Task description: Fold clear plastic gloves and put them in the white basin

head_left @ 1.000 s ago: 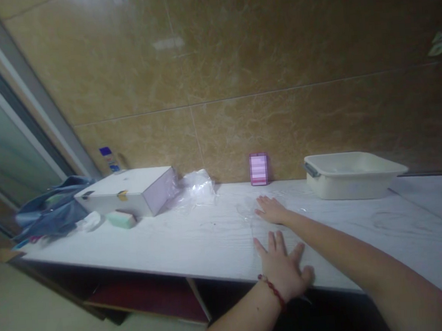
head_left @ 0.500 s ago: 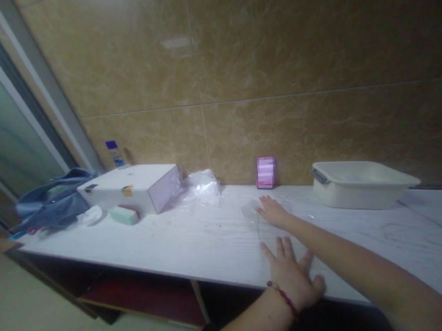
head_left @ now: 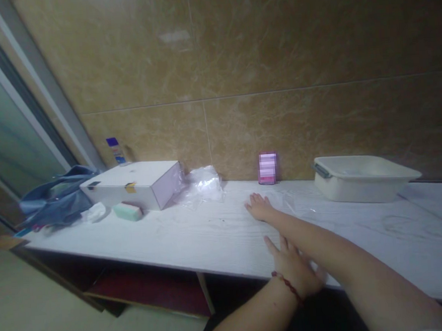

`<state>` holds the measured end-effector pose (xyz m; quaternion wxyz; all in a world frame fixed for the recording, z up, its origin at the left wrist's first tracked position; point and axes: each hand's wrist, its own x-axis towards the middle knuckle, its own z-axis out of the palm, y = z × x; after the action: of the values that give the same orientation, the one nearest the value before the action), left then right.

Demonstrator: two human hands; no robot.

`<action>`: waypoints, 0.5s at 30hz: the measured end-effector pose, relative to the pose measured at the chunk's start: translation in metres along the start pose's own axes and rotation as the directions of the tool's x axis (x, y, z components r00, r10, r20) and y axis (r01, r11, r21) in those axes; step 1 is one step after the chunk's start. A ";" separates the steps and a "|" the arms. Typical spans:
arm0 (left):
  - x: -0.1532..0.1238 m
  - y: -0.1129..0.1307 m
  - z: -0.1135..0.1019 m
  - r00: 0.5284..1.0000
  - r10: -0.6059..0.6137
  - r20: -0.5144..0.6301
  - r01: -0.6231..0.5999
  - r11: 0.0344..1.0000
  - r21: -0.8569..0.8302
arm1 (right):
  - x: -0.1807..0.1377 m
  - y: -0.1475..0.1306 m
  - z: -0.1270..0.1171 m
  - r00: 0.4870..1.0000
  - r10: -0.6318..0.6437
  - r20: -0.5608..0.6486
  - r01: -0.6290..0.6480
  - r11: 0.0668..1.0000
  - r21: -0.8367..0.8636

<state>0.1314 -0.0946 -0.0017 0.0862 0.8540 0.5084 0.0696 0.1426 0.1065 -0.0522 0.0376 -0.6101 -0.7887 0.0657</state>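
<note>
My right hand (head_left: 260, 208) lies flat on the white wood-grain tabletop (head_left: 195, 233), fingers stretched out, on the left edge of a thin clear plastic sheet (head_left: 287, 198). My left hand (head_left: 293, 268), with a red cord at the wrist, presses palm-down near the table's front edge; my right forearm crosses over part of it. Neither hand holds anything.
A cream plastic basin (head_left: 361, 176) stands at the back right. A small pink card (head_left: 268, 167) leans on the tiled wall. To the left lie crumpled clear plastic (head_left: 203, 185), a white box (head_left: 135, 184), a green sponge (head_left: 128, 211) and a blue bag (head_left: 54, 197).
My right hand slid a little to the left along the table. My left hand stayed near the front edge and my right forearm now covers part of it. The view shifted slightly.
</note>
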 end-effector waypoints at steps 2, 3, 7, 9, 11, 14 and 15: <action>0.001 -0.001 0.004 0.999 0.026 -0.036 -0.026 1.000 -0.007 | 0.005 -0.006 0.000 0.999 0.037 -0.011 -0.037 0.999 0.013; 0.001 -0.002 0.006 0.998 0.040 -0.051 -0.041 0.999 -0.014 | 0.007 -0.009 0.000 0.998 0.057 -0.023 -0.057 0.998 0.025; 0.005 -0.001 0.012 0.995 0.075 -0.069 -0.078 0.996 -0.037 | 0.013 -0.014 -0.007 0.993 0.069 -0.098 -0.053 0.987 0.155; 0.006 0.000 0.012 0.998 0.048 -0.047 -0.049 0.999 -0.019 | 0.012 -0.010 -0.017 0.988 0.038 -0.151 0.003 0.965 0.264; 0.006 0.002 0.010 1.000 0.002 -0.008 -0.002 1.000 0.018 | 0.004 0.002 -0.028 0.981 0.020 -0.194 0.048 0.939 0.339; 0.005 0.005 0.009 0.999 -0.040 0.023 0.039 0.997 0.070 | -0.028 0.036 -0.038 0.972 -0.012 -0.237 0.100 0.928 0.360; 0.005 0.005 0.009 0.999 -0.048 0.016 0.047 0.996 0.078 | -0.044 0.050 -0.038 0.960 -0.050 -0.275 0.151 0.920 0.360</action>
<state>0.1401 -0.0934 -0.0090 0.0594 0.8449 0.5302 0.0401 0.2067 0.0787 -0.0211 0.2611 -0.5531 -0.7798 0.1335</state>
